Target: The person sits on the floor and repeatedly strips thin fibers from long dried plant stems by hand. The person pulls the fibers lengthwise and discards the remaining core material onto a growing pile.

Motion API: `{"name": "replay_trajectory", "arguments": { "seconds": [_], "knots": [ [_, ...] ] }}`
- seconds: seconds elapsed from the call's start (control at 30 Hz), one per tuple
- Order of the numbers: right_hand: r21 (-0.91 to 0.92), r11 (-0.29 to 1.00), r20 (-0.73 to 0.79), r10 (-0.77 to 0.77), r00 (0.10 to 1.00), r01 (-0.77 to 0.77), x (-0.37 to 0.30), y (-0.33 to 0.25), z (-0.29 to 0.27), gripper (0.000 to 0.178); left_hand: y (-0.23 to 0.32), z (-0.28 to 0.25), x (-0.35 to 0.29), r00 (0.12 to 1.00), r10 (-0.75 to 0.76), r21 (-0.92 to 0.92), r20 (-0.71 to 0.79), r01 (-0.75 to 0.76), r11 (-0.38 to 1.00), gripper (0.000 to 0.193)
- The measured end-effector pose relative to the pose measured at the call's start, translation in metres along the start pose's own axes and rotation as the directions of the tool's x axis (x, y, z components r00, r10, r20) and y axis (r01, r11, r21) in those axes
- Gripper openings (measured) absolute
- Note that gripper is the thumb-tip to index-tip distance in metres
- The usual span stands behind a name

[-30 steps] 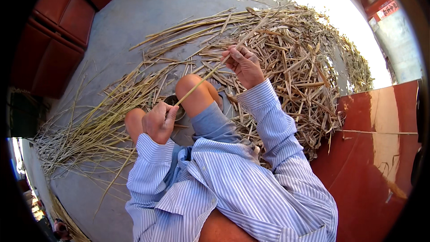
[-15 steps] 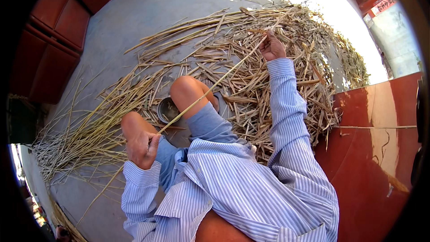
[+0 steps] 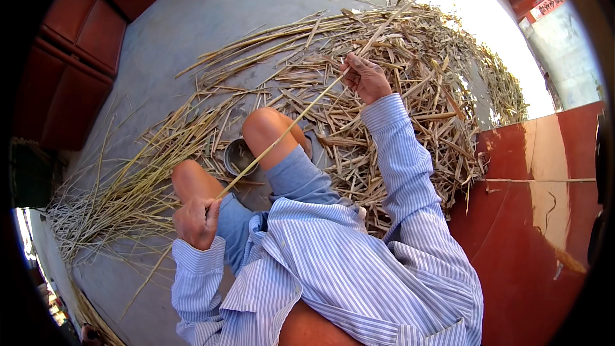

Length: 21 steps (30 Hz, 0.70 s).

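A long, thin, pale yellow stalk runs slantwise over my knees. My left hand, near my left knee, is closed around its lower part, and a tail of what looks like the same stalk sticks out below the fist toward the floor. Farther out, above the pile of dry husks, my right hand pinches the stalk between thumb and fingers. Just beyond those fingers a broad dry strip points up; whether it belongs to the stalk cannot be made out.
Bundled thin stalks spread on the grey floor at left. Longer stalks lie at the far side. A small round metal tin stands by my knee. Dark red cabinets are far left; a red panel is at right.
My right hand has moved left and slightly nearer along the stalk. My left hand has turned a little and shifted slightly, still gripping it.
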State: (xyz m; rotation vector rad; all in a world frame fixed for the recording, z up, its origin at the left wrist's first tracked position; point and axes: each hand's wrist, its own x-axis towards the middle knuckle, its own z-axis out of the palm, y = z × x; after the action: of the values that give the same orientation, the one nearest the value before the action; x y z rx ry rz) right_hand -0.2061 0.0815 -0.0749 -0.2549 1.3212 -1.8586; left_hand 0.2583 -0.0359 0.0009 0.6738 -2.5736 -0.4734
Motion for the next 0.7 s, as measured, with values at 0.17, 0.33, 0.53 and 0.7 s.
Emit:
{"name": "replay_trajectory", "arguments": {
  "seconds": [0.17, 0.33, 0.53, 0.7],
  "knots": [
    [0.072, 0.996, -0.046, 0.046, 0.998, -0.042, 0.000, 0.001, -0.007, 0.020, -0.013, -0.008, -0.011, 0.997, -0.063, 0.002, 0.048, 0.063, 0.998, 0.016],
    [0.116, 0.970, 0.254, 0.179, 0.951, -0.213, -0.056, 0.057, 0.096, 0.021, 0.022, 0.044, 0.043, 0.981, 0.175, 0.144, -0.078, -0.163, 0.976, 0.018],
    [0.136, 0.982, 0.148, 0.114, 0.982, -0.134, -0.061, 0.063, 0.089, 0.021, 0.041, 0.073, 0.092, 0.990, 0.142, 0.108, 0.006, -0.141, 0.984, 0.015],
    [0.200, 0.975, -0.081, -0.081, 0.993, 0.096, -0.006, 0.009, -0.010, 0.020, 0.027, 0.065, 0.085, 0.984, 0.178, 0.006, 0.008, -0.178, 0.984, 0.014]
  ]
}}
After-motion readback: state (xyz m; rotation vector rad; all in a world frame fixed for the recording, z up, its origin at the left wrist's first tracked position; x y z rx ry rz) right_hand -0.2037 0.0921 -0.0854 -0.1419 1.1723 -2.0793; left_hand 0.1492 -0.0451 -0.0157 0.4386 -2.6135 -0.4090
